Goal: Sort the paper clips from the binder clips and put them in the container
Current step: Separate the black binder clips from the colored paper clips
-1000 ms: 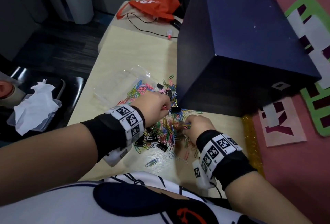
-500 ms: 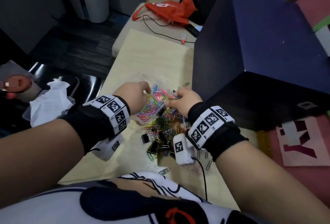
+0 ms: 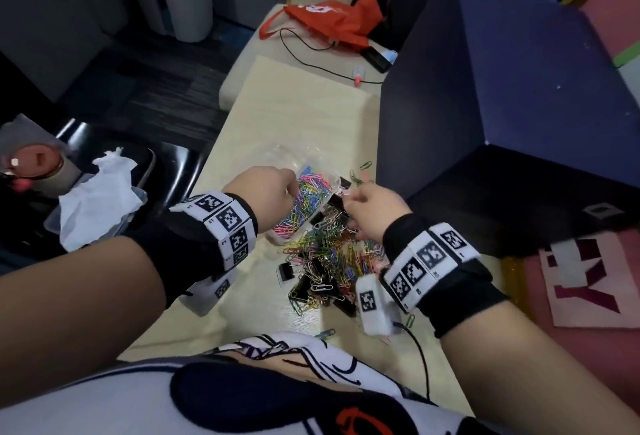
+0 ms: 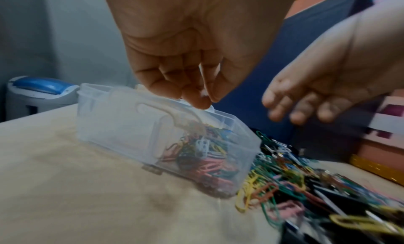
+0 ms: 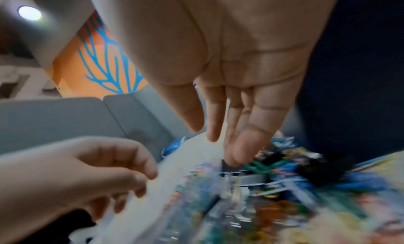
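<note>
A clear plastic container lies tilted on the pale table, with coloured paper clips inside it. My left hand pinches its rim, as the left wrist view shows above the container. A mixed pile of paper clips and black binder clips lies just right of it. My right hand hovers over the container's mouth and the pile. Its fingers are straight, and nothing shows between them. One black binder clip sits at the pile's left edge.
A big dark blue box stands close on the right of the pile. A red bag and a black cable lie at the table's far end. Left of the table is a black chair with tissue.
My left hand left the pile and took hold of the container's rim. My right hand moved forward from the pile to the container's mouth, and its fingers have opened.
</note>
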A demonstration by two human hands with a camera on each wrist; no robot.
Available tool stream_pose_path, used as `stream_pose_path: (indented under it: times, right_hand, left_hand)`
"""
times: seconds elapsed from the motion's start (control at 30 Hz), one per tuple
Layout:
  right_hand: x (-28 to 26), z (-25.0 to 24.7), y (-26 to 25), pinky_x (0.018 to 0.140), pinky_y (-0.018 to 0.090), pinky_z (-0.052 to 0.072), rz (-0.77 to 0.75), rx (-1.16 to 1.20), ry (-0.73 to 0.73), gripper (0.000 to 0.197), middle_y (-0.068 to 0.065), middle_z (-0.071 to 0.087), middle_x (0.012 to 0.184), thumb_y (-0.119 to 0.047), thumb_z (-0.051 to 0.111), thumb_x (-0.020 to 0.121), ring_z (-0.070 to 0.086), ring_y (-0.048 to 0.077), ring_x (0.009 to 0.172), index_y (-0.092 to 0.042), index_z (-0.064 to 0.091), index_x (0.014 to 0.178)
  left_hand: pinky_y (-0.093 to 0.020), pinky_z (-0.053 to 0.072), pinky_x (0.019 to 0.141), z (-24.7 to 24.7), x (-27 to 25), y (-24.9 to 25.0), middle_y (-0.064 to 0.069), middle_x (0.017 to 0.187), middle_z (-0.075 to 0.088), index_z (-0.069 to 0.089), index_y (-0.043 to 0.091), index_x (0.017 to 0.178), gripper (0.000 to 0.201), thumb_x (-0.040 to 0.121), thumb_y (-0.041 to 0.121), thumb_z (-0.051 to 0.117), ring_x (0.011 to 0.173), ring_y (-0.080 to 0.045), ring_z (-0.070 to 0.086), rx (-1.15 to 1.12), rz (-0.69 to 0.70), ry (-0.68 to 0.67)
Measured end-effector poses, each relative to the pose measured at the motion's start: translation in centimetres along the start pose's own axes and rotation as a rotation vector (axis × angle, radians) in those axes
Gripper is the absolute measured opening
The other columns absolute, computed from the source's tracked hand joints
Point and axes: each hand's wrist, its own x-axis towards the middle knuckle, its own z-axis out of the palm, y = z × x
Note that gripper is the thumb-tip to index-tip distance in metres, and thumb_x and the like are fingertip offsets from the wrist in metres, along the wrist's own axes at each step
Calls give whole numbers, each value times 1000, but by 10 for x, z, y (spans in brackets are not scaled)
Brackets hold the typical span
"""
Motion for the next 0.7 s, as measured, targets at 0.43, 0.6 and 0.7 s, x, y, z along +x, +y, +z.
stream_pose_path:
  times: [0.43, 0.6, 0.7]
  right_hand:
    - [-27, 27, 115, 101, 39, 41, 48, -483, -32, 40, 4, 44, 126, -17, 48, 88, 42, 27, 120, -31, 52, 125]
    - [-34, 31, 117, 103, 37, 39, -127, -408, 80, 34, 2, 46, 130, -28, 53, 91, 42, 24, 121, -25, 54, 125]
    - [-42, 44, 112, 110, 34, 32, -339, -359, 17, 50, -6, 38, 144, -36, 59, 88, 35, 21, 130, -34, 45, 136]
  left_hand:
    - [-43, 42, 94, 57, -37, 51, -2, 131, 41, 44, 32, 133, 56, 82, 46, 62, 118, -26, 41, 560, 562, -342]
    - [-44, 40, 99, 61, -39, 52, -5, 131, 41, 46, 29, 131, 42, 89, 25, 55, 117, -27, 41, 547, 542, -285]
    - [-40, 44, 95, 61, -38, 51, -5, 125, 44, 48, 25, 127, 39, 88, 20, 54, 111, -27, 46, 479, 517, -274]
